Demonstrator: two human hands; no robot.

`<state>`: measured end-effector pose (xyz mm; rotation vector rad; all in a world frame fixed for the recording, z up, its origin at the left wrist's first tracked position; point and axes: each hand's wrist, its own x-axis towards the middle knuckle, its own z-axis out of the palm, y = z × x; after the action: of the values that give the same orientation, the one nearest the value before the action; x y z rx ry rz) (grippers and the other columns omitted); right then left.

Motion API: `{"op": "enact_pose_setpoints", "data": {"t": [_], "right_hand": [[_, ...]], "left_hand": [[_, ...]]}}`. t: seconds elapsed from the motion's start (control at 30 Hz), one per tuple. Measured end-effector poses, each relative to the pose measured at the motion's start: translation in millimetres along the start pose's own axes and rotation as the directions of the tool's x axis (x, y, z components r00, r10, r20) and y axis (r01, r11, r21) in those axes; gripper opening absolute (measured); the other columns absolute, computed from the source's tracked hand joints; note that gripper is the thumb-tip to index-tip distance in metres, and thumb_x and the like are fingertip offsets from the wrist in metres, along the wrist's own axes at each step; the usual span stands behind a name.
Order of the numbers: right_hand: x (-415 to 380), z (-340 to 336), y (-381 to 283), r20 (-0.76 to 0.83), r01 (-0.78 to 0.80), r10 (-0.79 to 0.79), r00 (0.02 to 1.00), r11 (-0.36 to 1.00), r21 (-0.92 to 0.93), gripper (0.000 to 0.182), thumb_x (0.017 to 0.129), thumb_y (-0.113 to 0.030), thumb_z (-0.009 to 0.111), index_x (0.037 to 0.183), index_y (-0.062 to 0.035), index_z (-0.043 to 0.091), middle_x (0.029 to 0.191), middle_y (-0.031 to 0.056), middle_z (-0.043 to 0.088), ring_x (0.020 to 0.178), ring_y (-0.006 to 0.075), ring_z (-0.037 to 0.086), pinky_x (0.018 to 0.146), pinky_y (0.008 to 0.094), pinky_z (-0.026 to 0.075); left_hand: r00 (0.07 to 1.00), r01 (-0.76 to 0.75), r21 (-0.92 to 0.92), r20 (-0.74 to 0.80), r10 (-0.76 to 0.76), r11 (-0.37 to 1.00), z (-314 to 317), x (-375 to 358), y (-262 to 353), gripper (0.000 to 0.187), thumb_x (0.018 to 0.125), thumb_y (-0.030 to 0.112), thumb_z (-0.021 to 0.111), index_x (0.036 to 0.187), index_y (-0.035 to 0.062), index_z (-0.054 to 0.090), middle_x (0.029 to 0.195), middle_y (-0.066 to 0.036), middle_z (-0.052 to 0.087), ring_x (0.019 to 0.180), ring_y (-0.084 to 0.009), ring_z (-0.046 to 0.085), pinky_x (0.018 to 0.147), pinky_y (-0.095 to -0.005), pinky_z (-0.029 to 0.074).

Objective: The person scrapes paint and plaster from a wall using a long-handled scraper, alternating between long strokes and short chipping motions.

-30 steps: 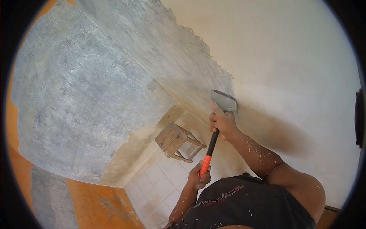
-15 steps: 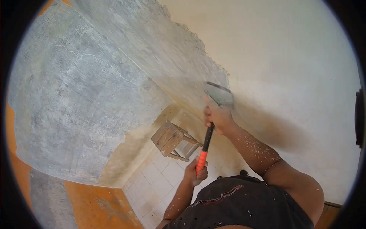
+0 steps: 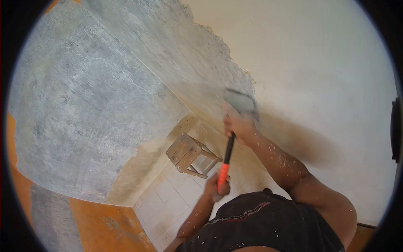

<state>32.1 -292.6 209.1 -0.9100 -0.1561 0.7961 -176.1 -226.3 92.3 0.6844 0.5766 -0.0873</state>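
Observation:
A long-handled scraper (image 3: 229, 149) slants up from my body to the wall, with a black shaft and an orange ribbed grip. My left hand (image 3: 218, 185) is wrapped round the orange grip near its lower end. Higher up, my right hand (image 3: 240, 127) closes round the shaft just below the wide scraper blade (image 3: 240, 101). The blade, smeared by motion, lies at the wall where bare grey surface meets cream paint (image 3: 302, 54). The ragged paint edge runs up and left from the blade. Pale flakes dot my right arm and dark shirt (image 3: 260, 224).
A small wooden stool (image 3: 185, 153) stands in the corner on white floor tiles (image 3: 168, 201). The adjoining wall (image 3: 92, 113) is scraped grey, with orange paint (image 3: 107, 222) along its lower left. A dark object (image 3: 395, 130) shows at the right edge.
Both hands keep their grip on the scraper, and the blade has shifted only slightly. Yellowish curled bits now show at the paint edge above the blade, and more flakes are about my arm.

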Motion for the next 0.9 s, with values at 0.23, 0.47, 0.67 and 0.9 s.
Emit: {"op": "enact_pose_setpoints", "data": {"t": [0.23, 0.47, 0.67, 0.9], "right_hand": [[-2.6, 50.0, -47.1, 0.099, 0.085, -0.108, 0.989, 0.973, 0.212, 0.037, 0.082, -0.038, 0.061, 0.066, -0.0111, 0.041, 0.053, -0.0016, 0.037, 0.040, 0.0088, 0.033, 0.039, 0.0250, 0.033], [-3.2, 26.3, -31.6, 0.067, 0.017, -0.022, 0.997, 0.996, 0.084, 0.036, 0.083, -0.033, 0.059, 0.067, -0.0067, 0.042, 0.055, 0.0011, 0.040, 0.040, 0.0098, 0.036, 0.037, 0.0255, 0.033], [-0.3, 54.9, -54.1, 0.173, 0.179, -0.212, 0.962, 0.966, 0.189, 0.039, 0.082, -0.038, 0.061, 0.064, -0.0105, 0.041, 0.053, -0.0013, 0.037, 0.039, 0.0088, 0.035, 0.037, 0.0254, 0.032], [-8.6, 22.0, -38.4, 0.092, 0.069, -0.069, 0.993, 0.998, 0.001, 0.040, 0.083, -0.039, 0.059, 0.063, -0.0090, 0.042, 0.053, -0.0001, 0.039, 0.041, 0.0101, 0.037, 0.039, 0.0247, 0.033]], "left_hand": [[0.966, -0.252, 0.187, 0.109, 0.235, 0.949, 12.4, -27.0, 66.5, 0.051, 0.086, 0.052, 0.037, 0.087, 0.0039, 0.052, 0.049, 0.001, 0.040, 0.034, -0.0081, 0.034, 0.034, -0.0228, 0.028], [0.990, -0.139, 0.043, 0.035, 0.138, 0.989, 28.2, -22.7, 42.6, 0.049, 0.088, 0.050, 0.034, 0.085, 0.0040, 0.052, 0.047, 0.001, 0.039, 0.033, -0.0088, 0.033, 0.034, -0.0231, 0.027], [0.962, -0.269, 0.118, 0.086, 0.260, 0.956, 27.6, -33.3, 68.8, 0.049, 0.088, 0.049, 0.035, 0.087, 0.0032, 0.053, 0.046, 0.001, 0.039, 0.033, -0.0080, 0.032, 0.033, -0.0227, 0.026], [0.985, -0.143, 0.025, 0.101, 0.140, 0.989, 17.9, -13.6, 30.4, 0.050, 0.089, 0.050, 0.035, 0.085, 0.0040, 0.053, 0.046, 0.002, 0.037, 0.034, -0.0078, 0.032, 0.034, -0.0226, 0.027]]}}
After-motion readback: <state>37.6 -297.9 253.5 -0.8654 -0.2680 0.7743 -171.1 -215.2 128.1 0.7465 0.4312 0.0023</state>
